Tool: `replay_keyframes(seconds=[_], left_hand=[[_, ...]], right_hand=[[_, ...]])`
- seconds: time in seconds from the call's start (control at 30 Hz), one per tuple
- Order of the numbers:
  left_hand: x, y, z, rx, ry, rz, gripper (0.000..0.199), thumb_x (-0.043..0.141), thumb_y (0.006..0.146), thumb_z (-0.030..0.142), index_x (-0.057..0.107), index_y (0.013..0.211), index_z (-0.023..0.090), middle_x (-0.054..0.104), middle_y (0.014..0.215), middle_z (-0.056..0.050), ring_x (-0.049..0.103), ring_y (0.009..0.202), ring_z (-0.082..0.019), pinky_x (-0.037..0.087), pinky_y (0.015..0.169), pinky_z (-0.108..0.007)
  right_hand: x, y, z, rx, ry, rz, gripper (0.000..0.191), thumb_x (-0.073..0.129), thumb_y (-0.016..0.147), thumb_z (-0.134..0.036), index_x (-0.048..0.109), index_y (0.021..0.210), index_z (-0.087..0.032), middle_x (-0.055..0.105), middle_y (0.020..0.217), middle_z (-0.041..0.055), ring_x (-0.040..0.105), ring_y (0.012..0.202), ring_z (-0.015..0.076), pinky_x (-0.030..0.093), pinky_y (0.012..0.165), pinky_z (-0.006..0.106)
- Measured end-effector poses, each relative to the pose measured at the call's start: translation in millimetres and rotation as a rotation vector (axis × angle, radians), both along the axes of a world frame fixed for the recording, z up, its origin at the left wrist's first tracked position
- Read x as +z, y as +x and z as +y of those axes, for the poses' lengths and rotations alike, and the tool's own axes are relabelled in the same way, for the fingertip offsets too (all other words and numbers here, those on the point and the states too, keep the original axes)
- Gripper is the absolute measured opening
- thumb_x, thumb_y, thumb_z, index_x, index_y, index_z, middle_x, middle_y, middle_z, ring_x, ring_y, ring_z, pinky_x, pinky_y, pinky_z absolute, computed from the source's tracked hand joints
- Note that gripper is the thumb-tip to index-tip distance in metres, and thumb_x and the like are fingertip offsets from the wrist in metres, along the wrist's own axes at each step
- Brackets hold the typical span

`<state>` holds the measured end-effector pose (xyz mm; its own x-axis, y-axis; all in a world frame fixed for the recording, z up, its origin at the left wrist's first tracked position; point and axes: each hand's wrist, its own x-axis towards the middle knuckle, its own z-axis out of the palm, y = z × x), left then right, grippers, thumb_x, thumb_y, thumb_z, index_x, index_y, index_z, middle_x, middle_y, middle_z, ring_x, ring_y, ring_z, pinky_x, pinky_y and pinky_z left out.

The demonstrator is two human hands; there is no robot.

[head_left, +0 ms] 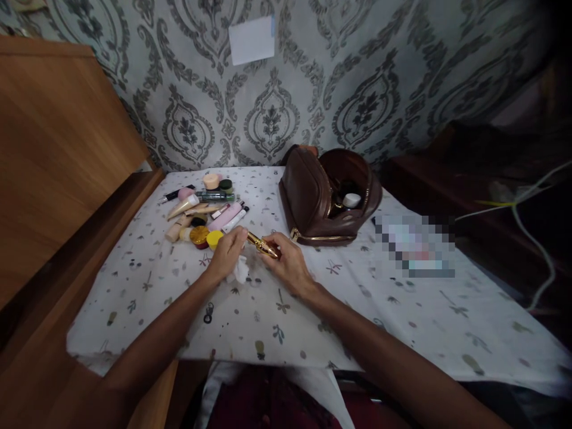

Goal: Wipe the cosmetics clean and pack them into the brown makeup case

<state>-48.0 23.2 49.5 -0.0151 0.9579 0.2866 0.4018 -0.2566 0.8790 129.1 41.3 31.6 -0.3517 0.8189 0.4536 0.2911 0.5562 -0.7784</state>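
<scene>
My right hand (289, 262) is closed around a shiny gold cosmetic tube (263, 245), held at a slant above the table. The tube's far end reaches the fingertips of my left hand (227, 255). Crumpled in my left hand is a white tissue (241, 271), hanging below the fingers. Just beyond that hand lie a yellow-lidded jar (215, 239) and an amber jar with a red base (199, 237). A brown makeup bag (306, 193) stands past my right hand, unzipped, with a white-capped container (351, 200) inside.
Several cosmetics are grouped at the left back, among them a pink tube (226, 217) and a dark green tube (215, 196). A blurred-out item (415, 247) lies on the right of the patterned tablecloth (286, 333). A wooden cabinet (67, 149) borders the left; a white cable (536, 238) hangs right.
</scene>
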Motion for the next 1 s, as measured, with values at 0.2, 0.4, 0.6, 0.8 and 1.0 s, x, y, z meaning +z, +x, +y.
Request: replay_keyframes(seconds=[0.2, 0.4, 0.6, 0.8, 1.0], left_hand=[[5.8, 0.0, -2.4, -0.098, 0.010, -0.029, 0.028, 0.048, 0.096, 0.044, 0.057, 0.107, 0.020, 0.049, 0.071, 0.003, 0.048, 0.064, -0.013, 0.038, 0.061, -0.025], [4.5, -1.8, 0.6, 0.001, 0.015, 0.065, 0.033, 0.048, 0.095, 0.047, 0.050, 0.076, 0.020, 0.042, 0.062, 0.005, 0.040, 0.058, -0.012, 0.031, 0.056, -0.025], [3.6, -0.1, 1.2, 0.011, -0.003, 0.050, 0.048, 0.039, 0.096, 0.057, 0.044, 0.066, 0.020, 0.043, 0.059, 0.003, 0.043, 0.058, -0.013, 0.032, 0.058, -0.027], [4.2, -1.1, 1.8, -0.005, -0.037, 0.041, 0.046, 0.044, 0.094, 0.055, 0.043, 0.064, 0.020, 0.038, 0.057, 0.005, 0.038, 0.055, -0.012, 0.029, 0.055, -0.026], [5.7, -1.1, 1.8, -0.030, -0.061, 0.033, 0.044, 0.044, 0.095, 0.049, 0.043, 0.063, 0.020, 0.041, 0.057, 0.004, 0.039, 0.055, -0.011, 0.030, 0.055, -0.026]], right_hand=[[6.2, 1.3, 0.9, -0.014, -0.045, 0.012, 0.009, 0.059, 0.080, -0.022, 0.059, 0.090, -0.021, 0.060, 0.081, 0.0006, 0.054, 0.072, 0.0164, 0.042, 0.066, 0.027], [5.2, -0.8, -0.7, -0.008, -0.035, -0.007, 0.012, 0.060, 0.078, -0.020, 0.059, 0.089, -0.022, 0.060, 0.081, 0.0012, 0.055, 0.075, 0.0175, 0.042, 0.068, 0.028], [5.9, 0.1, -1.2, -0.017, -0.029, -0.013, 0.012, 0.061, 0.077, -0.020, 0.060, 0.090, -0.022, 0.061, 0.082, 0.0017, 0.056, 0.075, 0.0179, 0.042, 0.068, 0.028], [5.8, 0.6, 0.2, -0.014, 0.007, -0.033, 0.010, 0.060, 0.080, -0.020, 0.061, 0.090, -0.021, 0.060, 0.081, 0.0018, 0.056, 0.076, 0.0181, 0.041, 0.069, 0.028], [5.3, 0.6, 0.8, -0.004, 0.010, -0.034, 0.013, 0.061, 0.079, -0.019, 0.062, 0.092, -0.020, 0.061, 0.083, 0.0021, 0.057, 0.077, 0.0183, 0.042, 0.071, 0.029]])
